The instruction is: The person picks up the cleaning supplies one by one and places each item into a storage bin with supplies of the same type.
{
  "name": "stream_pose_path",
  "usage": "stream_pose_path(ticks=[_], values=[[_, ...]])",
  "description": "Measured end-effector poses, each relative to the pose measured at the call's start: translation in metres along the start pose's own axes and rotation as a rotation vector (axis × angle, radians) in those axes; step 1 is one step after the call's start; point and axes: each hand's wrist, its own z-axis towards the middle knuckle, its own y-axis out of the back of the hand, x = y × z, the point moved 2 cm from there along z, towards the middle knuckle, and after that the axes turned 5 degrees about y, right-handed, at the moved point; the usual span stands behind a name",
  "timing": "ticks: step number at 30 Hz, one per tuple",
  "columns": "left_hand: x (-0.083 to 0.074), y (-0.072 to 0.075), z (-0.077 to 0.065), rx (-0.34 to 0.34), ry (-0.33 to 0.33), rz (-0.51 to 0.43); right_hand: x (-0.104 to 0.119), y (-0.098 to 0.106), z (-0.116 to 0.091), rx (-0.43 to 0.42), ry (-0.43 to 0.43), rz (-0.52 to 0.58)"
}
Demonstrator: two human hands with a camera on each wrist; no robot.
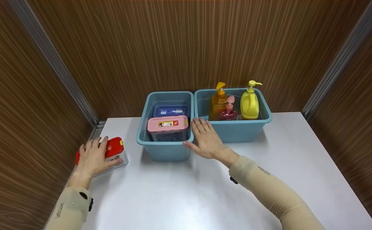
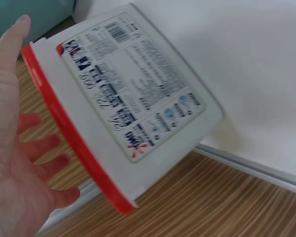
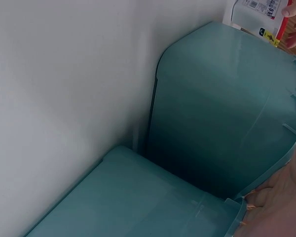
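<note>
My left hand [image 1: 93,158] is spread over a white plastic tub [image 2: 128,94] with a red lid [image 1: 114,146], at the left of the table. Its fingers are extended and the thumb points along the tub's near side; whether they touch the lid I cannot tell. Where two blue-green bins meet, my right hand [image 1: 206,140] lies palm down with straight fingers at the rims. The left bin [image 1: 165,151] holds a pink-lidded tub [image 1: 168,124] and a blue-lidded tub [image 1: 170,111]. Inside the right bin [image 1: 233,132] stand an orange pump bottle [image 1: 217,103], a yellow one [image 1: 249,105] and a smaller pink-red one [image 1: 228,111].
A white table [image 1: 160,198] carries everything. Wood-grain panels [image 1: 173,44] enclose it at the back and on both sides, with metal strips [image 1: 55,60] at the corners. The left bin sits nearer to me than the right one.
</note>
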Motion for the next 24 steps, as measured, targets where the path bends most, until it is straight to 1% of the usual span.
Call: stream_pose_path(ticks=[3,9,13,16,21,24], values=[[0.005,-0.005,-0.003,-0.002,0.014,-0.023,0.0,0.0,0.001,0.005,-0.004,-0.001],[0.015,-0.014,-0.007,0.035,0.069,-0.087,0.0,0.001,0.001,0.017,-0.005,-0.006],[0.02,-0.019,-0.008,0.04,0.078,-0.1,0.0,0.0,0.001,0.02,-0.008,-0.004],[0.024,-0.019,-0.007,0.042,0.087,-0.103,-0.001,0.0,0.001,0.019,-0.009,-0.002],[0.032,-0.016,-0.008,0.071,0.119,-0.118,-0.001,-0.001,0.001,0.018,-0.012,-0.004],[0.034,-0.015,-0.009,0.077,0.126,-0.128,-0.001,0.0,0.001,0.006,-0.008,-0.008]])
